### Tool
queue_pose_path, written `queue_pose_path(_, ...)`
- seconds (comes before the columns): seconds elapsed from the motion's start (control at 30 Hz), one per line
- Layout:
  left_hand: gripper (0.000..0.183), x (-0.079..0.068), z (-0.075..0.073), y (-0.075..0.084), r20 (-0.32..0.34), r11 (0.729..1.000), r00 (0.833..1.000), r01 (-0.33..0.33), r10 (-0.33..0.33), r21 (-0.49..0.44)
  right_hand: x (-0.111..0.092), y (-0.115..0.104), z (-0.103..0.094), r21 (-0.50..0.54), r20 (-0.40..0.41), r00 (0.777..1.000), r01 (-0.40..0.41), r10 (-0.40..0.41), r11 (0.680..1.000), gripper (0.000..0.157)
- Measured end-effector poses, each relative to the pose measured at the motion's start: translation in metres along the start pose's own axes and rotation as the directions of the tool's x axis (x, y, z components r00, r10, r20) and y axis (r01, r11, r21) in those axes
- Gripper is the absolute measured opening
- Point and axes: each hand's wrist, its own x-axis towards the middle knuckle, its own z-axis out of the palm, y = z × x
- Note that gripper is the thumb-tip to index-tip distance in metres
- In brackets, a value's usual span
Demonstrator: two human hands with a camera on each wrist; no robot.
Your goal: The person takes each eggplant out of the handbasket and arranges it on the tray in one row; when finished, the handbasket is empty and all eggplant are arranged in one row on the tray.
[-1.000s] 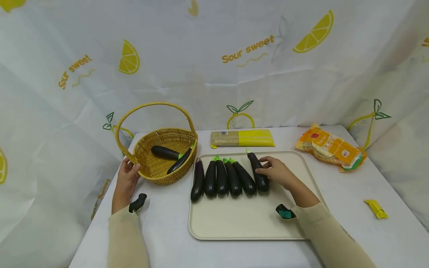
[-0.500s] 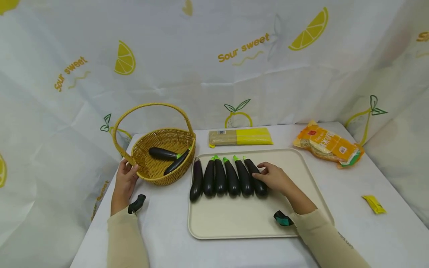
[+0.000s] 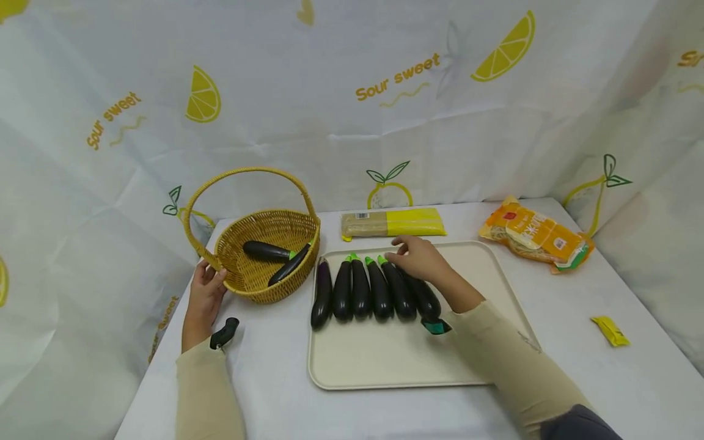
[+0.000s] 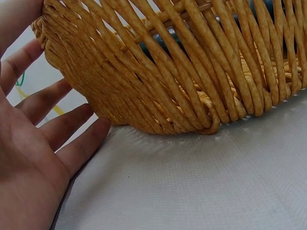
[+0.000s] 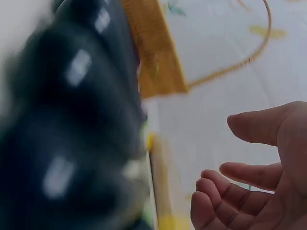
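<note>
My left hand rests against the outer wall of a woven basket below the handle's left end. The left wrist view shows its straight, spread fingers against the weave. Two eggplants lie in the basket. Several more eggplants lie side by side on a beige tray, stems towards the far edge. Over the stem ends at the row's right side hovers my right hand, holding nothing; its forearm partly covers the rightmost eggplant. The right wrist view shows its thumb apart from the fingers.
Behind the tray lies a flat yellow-and-tan packet. An orange food bag sits at the back right, with a small yellow packet nearer the right edge. A printed white curtain hangs behind the white table.
My right hand set the rightmost eggplant against the row, released it, and moved left and away towards the stem ends. The left hand and basket stay in place.
</note>
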Motion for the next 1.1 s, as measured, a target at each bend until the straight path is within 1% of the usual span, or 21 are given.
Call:
queue_pose_path(0.07, 0.046, 0.002, -0.002, 0.001, 0.0, 1.0, 1.0, -0.001, 0.001, 0.001, 0.015, -0.028, 0.01, 0.006, 0.019, 0.998, 0.06, -0.06, 0.998, 0.053)
queue_pose_path(0.13, 0.047, 0.003, -0.003, 0.001, 0.002, 1.0, 1.0, 0.0, 0.0, -0.003, 0.03, -0.057, 0.022, 0.006, 0.048, 0.991, 0.126, -0.126, 0.992, 0.053)
queue_pose_path(0.23, 0.048, 0.005, -0.003, 0.001, 0.003, 1.0, 1.0, 0.006, -0.006, -0.006, 0.051, -0.099, 0.043, -0.008, 0.112, 0.976, 0.188, -0.186, 0.982, 0.056)
queue_pose_path(0.33, 0.048, 0.007, -0.003, -0.001, 0.005, 1.0, 1.0, 0.005, -0.005, -0.001, 0.071, -0.132, 0.063, -0.025, 0.181, 0.962, 0.211, -0.203, 0.977, 0.06)
queue_pose_path(0.43, 0.046, 0.007, -0.003, -0.002, 0.005, 1.0, 1.0, -0.003, 0.003, 0.003, 0.088, -0.156, 0.078, -0.054, 0.213, 0.956, 0.219, -0.203, 0.974, 0.063)
queue_pose_path(0.47, 0.046, 0.007, -0.003, -0.002, 0.006, 1.0, 1.0, -0.006, 0.006, 0.0, 0.093, -0.162, 0.083, -0.065, 0.216, 0.956, 0.218, -0.2, 0.974, 0.062)
queue_pose_path(0.5, 0.046, 0.007, -0.003, -0.002, 0.007, 1.0, 1.0, -0.01, 0.01, -0.001, 0.098, -0.167, 0.088, -0.098, 0.214, 0.957, 0.223, -0.198, 0.97, 0.063)
queue_pose_path(0.57, 0.045, 0.006, -0.002, -0.002, 0.014, 1.0, 1.0, -0.009, 0.009, -0.005, 0.104, -0.175, 0.096, -0.11, 0.24, 0.953, 0.218, -0.187, 0.97, 0.063)
queue_pose_path(0.63, 0.044, 0.004, -0.001, -0.002, 0.017, 1.0, 1.0, -0.004, 0.004, -0.004, 0.108, -0.18, 0.105, -0.121, 0.277, 0.945, 0.215, -0.175, 0.969, 0.065)
queue_pose_path(0.73, 0.044, 0.003, -0.001, -0.002, 0.023, 1.0, 1.0, 0.002, -0.002, 0.008, 0.113, -0.184, 0.117, -0.177, 0.335, 0.931, 0.216, -0.147, 0.96, 0.067)
queue_pose_path(0.77, 0.044, 0.002, -0.001, -0.002, 0.023, 1.0, 1.0, 0.003, -0.003, 0.013, 0.114, -0.185, 0.121, -0.223, 0.341, 0.93, 0.222, -0.138, 0.949, 0.065)
queue_pose_path(0.83, 0.044, 0.002, -0.001, -0.002, 0.027, 1.0, 1.0, 0.0, -0.001, 0.016, 0.115, -0.185, 0.128, -0.325, 0.348, 0.93, 0.24, -0.12, 0.915, 0.062)
queue_pose_path(0.93, 0.045, 0.002, -0.002, -0.001, 0.036, 1.0, 0.999, 0.001, -0.001, 0.005, 0.115, -0.186, 0.138, -0.472, 0.337, 0.935, 0.269, -0.11, 0.839, 0.055)
queue_pose_path(1.07, 0.045, 0.001, -0.003, 0.0, 0.049, 1.0, 0.999, -0.011, 0.011, 0.012, 0.114, -0.189, 0.148, -0.567, 0.329, 0.938, 0.289, -0.109, 0.771, 0.047)
queue_pose_path(1.1, 0.045, 0.001, -0.003, 0.001, 0.052, 1.0, 0.999, -0.013, 0.012, 0.015, 0.114, -0.19, 0.15, -0.576, 0.324, 0.94, 0.288, -0.11, 0.765, 0.046)
